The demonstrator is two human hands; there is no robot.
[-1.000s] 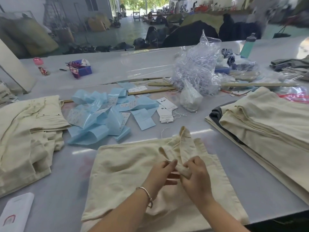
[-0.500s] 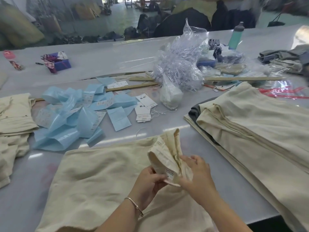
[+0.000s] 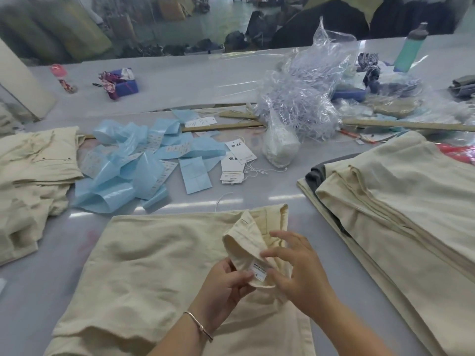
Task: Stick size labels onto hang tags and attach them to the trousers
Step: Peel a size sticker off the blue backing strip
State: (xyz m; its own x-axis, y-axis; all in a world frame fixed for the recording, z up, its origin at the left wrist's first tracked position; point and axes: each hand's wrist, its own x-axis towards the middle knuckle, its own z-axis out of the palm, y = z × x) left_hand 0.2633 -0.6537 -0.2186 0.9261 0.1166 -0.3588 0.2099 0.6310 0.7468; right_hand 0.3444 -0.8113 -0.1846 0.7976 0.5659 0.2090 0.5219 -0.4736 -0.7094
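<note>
I judge this the size-check step — my left hand (image 3: 226, 283) pinches the folded-back waistband of the cream trousers (image 3: 159, 268) at the sewn label (image 3: 258, 270), right hand (image 3: 295, 268) hovering loose-fingered — next I need a matching hang tag (image 3: 232, 167) from mid-table

Left hand (image 3: 226, 286) low, palm up, fingers curled, thumb pinching cloth flap (image 3: 246, 250). Right hand (image 3: 295, 273) just beside, fingers spread and loose, fingertips touching flap. Both forearms bare.
</note>
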